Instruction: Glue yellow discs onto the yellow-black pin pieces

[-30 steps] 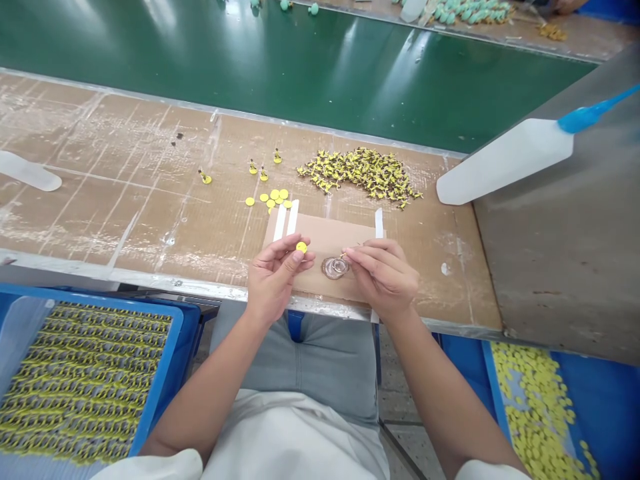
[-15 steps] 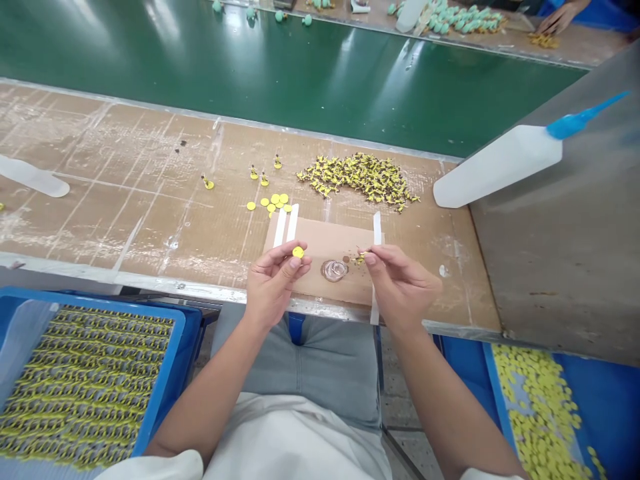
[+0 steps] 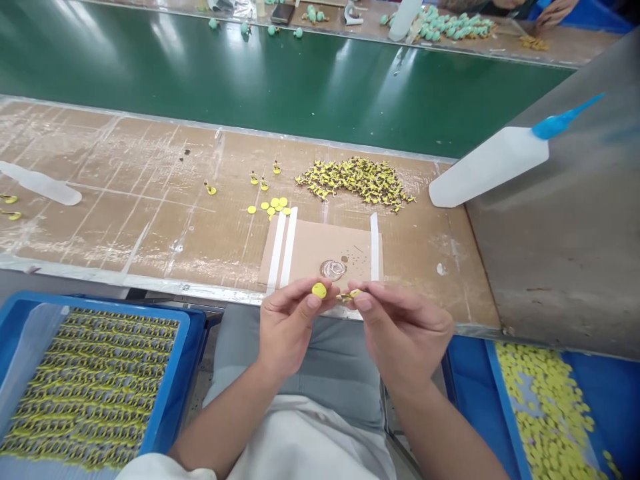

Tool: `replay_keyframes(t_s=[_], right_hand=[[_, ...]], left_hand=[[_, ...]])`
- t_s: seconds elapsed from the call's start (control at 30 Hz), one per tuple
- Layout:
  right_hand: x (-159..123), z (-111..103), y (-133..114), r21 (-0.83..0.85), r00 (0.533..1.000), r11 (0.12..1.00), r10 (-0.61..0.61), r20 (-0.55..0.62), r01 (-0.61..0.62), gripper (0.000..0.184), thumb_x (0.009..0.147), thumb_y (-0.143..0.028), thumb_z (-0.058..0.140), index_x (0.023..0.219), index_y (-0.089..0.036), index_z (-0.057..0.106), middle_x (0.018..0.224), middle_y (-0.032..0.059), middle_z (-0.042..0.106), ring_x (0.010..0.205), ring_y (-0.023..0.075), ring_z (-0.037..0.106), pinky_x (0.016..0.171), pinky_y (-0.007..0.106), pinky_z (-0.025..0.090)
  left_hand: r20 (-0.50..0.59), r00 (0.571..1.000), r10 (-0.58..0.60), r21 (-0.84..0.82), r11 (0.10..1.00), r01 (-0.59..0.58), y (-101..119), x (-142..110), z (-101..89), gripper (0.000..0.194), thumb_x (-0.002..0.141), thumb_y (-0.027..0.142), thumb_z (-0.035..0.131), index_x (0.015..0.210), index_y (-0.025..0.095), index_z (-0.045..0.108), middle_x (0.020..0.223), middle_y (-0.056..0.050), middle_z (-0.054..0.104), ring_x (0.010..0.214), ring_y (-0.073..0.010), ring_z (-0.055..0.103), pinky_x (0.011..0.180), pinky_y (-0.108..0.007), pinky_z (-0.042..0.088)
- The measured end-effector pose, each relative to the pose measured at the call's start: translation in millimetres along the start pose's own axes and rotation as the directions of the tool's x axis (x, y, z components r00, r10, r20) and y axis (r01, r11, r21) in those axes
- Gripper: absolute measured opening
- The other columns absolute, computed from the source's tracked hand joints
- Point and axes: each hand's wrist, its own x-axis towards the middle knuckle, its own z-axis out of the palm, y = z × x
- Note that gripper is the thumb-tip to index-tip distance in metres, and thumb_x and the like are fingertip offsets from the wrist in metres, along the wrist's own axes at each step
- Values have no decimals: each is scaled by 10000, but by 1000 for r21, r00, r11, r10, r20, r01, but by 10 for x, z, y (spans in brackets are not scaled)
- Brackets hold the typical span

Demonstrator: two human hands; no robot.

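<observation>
Beyond our fingertips, a brown workbench carries a cardboard sheet. Our left hand pinches a yellow disc narrowly between thumb and finger; just beside it, our right hand pinches a small yellow peg.

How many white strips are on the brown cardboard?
3. The first strip and the second strip lie side by side on the left of the cardboard; the third strip lies along its right edge.
</observation>
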Motion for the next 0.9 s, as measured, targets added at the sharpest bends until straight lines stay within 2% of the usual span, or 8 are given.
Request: replay_keyframes(t_s=[0.23,0.37,0.5,0.67,0.9], right_hand=[[-75,41,64,-42,995,995,-95,-27,94,281,769,-54,804,950,-268,780,931,4,791,810,204,774,740,322,688],[-90,23,94,-85,988,986,-149,-40,145,293,775,-46,793,953,-278,778,934,1,790,810,206,773,736,335,686],[-95,-17,98,-159,983,971,-183,1,181,333,761,-43,802,982,-292,777,945,8,789,829,212,771,718,320,682],[-99,-52,102,-166,975,961,-216,52,221,385,753,-7,790,1014,-289,772,942,0,788,860,222,768,744,345,678],[-103,-55,104,-192,974,955,-216,62,225,435,739,11,794,1027,-315,771,959,-10,785,869,223,763,756,346,669]], left_hand=[[25,1000,16,-4,1000,-15,-2,-101,69,182,835,207,768,1001,275,796,1004,-3,801,966,-148,747,893,-232,605],[20,1000,17,1,1000,-17,-8,-121,79,176,832,221,772,995,279,797,1008,-11,798,978,-179,747,891,-298,626],[2,1000,20,6,1000,-20,-31,-129,81,181,826,221,777,996,279,797,997,-9,799,968,-181,749,869,-297,636],[-44,999,30,38,999,-29,-58,-129,80,189,791,242,809,975,285,804,966,-17,802,930,-175,756,829,-256,634],[-70,997,37,64,997,-32,-65,-127,81,191,776,253,821,964,286,808,960,-40,800,922,-180,757,803,-248,631]])
